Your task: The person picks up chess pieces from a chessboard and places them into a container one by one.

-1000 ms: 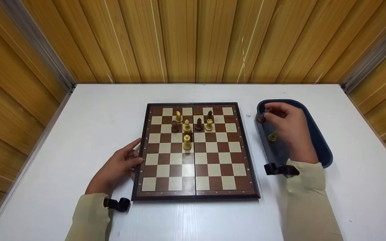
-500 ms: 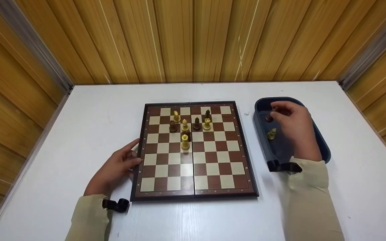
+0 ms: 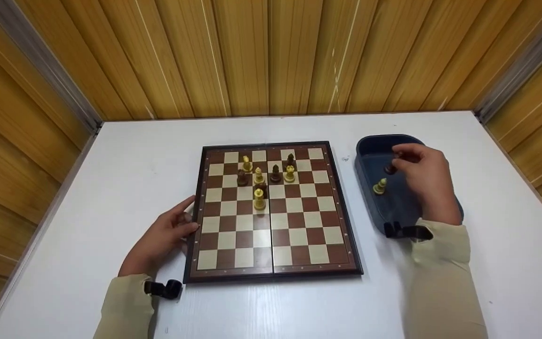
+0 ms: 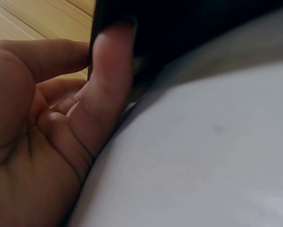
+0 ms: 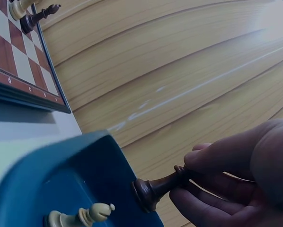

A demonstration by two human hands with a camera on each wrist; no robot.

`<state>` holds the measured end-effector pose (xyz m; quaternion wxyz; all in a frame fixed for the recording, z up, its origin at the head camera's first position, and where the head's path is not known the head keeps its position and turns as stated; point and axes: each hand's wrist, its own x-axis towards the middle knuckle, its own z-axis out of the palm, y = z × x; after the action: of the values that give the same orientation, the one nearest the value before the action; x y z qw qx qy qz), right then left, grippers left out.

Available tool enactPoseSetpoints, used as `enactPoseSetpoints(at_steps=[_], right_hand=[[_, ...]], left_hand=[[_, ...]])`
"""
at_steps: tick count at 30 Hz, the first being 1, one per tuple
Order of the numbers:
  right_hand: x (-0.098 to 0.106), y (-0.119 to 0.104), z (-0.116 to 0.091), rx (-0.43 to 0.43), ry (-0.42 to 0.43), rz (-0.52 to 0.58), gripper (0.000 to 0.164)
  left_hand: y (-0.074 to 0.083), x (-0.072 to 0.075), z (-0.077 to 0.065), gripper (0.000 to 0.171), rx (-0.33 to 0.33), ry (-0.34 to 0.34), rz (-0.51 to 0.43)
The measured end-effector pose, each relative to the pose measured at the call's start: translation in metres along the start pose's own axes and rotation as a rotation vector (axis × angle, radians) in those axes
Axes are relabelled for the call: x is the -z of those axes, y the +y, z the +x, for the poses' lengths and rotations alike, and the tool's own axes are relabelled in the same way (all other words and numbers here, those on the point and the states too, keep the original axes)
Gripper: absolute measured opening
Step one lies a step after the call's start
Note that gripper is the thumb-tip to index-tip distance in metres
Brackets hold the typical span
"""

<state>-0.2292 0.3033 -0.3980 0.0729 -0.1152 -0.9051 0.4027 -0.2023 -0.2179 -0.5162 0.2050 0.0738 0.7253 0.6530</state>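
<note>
My left hand [image 3: 162, 238] touches the left edge of the chessboard [image 3: 306, 254] with its thumb and index finger. In the left wrist view the thumb [image 4: 112, 61] lies against the board's dark side. Over the blue tray [image 3: 364, 197] at the right, my right hand [image 3: 428, 176] pinches a dark chess piece [image 5: 160, 187] by its upper part. The piece is tilted, its broad base pointing away from the fingers; its top is hidden in the fingertips. A light bishop [image 3: 380, 186] stands in the tray, left of the hand.
Several light and dark chess pieces stand on the far half of the board, among them a light piece [image 3: 259, 200] nearest the middle. A white table [image 3: 130, 188] lies under everything. Wood-patterned walls [image 3: 271, 56] rise behind and at both sides.
My right hand has moved right over the tray with the dark piece, away from the tray's left rim. The light bishop now shows more fully. The left hand has stayed at the board's edge.
</note>
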Motion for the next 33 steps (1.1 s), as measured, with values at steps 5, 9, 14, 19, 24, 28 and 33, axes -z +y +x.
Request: enactPoseSetpoints(at_steps=[5, 9, 14, 19, 24, 28, 33], right_hand=[[0.004, 0.006, 0.002, -0.032, -0.021, -0.033, 0.034], [0.007, 0.009, 0.004, -0.066, -0.049, -0.043, 0.035], [0.007, 0.013, 0.004, -0.067, -0.081, -0.055, 0.033], [0.006, 0.014, 0.003, -0.061, -0.082, -0.093, 0.031], [0.006, 0.014, 0.002, -0.048, -0.074, -0.127, 0.031], [0.006, 0.014, 0.001, -0.046, -0.074, -0.136, 0.031], [0.006, 0.014, 0.001, -0.059, -0.085, -0.131, 0.032]], left_hand=[[0.0, 0.0, 0.001, 0.074, 0.0, 0.002, 0.012], [0.0, 0.0, 0.001, 0.073, -0.001, 0.006, 0.024], [0.0, 0.001, 0.001, 0.073, -0.01, 0.006, 0.049], [0.0, 0.001, 0.001, 0.073, -0.007, 0.007, 0.039], [-0.001, 0.002, 0.001, 0.073, -0.018, -0.001, 0.041], [-0.001, 0.003, 0.001, 0.073, -0.026, -0.02, 0.042], [-0.001, 0.002, 0.001, 0.073, -0.014, -0.014, 0.036]])
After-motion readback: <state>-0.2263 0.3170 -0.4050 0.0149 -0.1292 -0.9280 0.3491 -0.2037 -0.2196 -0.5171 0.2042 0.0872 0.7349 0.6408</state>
